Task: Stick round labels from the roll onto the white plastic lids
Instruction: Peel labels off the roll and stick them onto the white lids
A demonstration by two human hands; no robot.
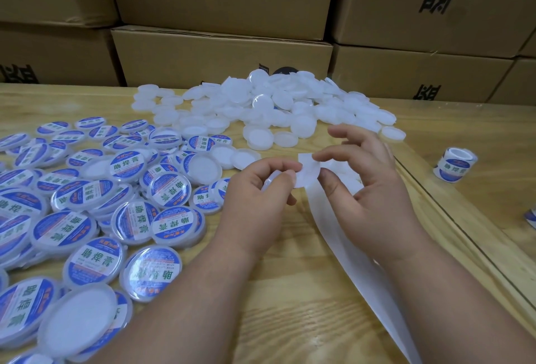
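My left hand [261, 189] grips a white plastic lid [269, 180], mostly hidden under its curled fingers. My right hand [368, 178] pinches a round label [309, 169] between thumb and forefinger, its pale back side up, right beside the lid. A white backing strip [345, 250] trails from under my right hand down to the bottom edge. A heap of bare white lids [261, 108] lies at the back of the wooden table [290, 291]. Labelled blue-and-white lids [87, 212] cover the left side. A roll of labels [455, 164] stands at the right.
Stacked cardboard boxes [223, 56] wall off the back of the table. A groove or seam [452, 218] runs diagonally across the table's right part. Part of another label roll [530, 218] shows at the right edge.
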